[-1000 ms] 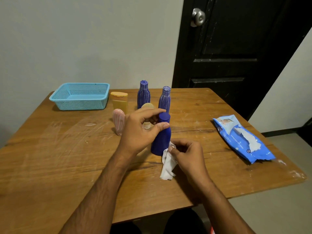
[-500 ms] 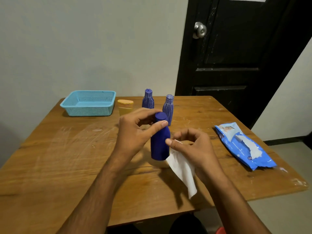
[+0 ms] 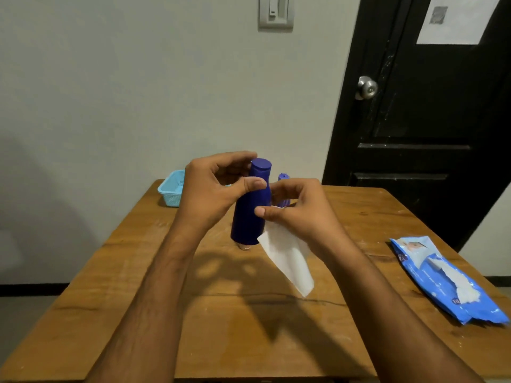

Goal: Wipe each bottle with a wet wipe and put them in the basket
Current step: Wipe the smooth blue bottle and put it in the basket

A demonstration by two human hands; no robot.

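Wet wipe (image 3: 287,258) hangs from the right hand (image 3: 301,214), pinched between thumb and fingers against the dark blue bottle (image 3: 250,214). Left hand (image 3: 213,194) grips this bottle at the neck, above the wooden table (image 3: 110,313). Wipes pack (image 3: 445,280) lies at 3 o'clock. Blue basket (image 3: 171,192) stands far at 11 o'clock.
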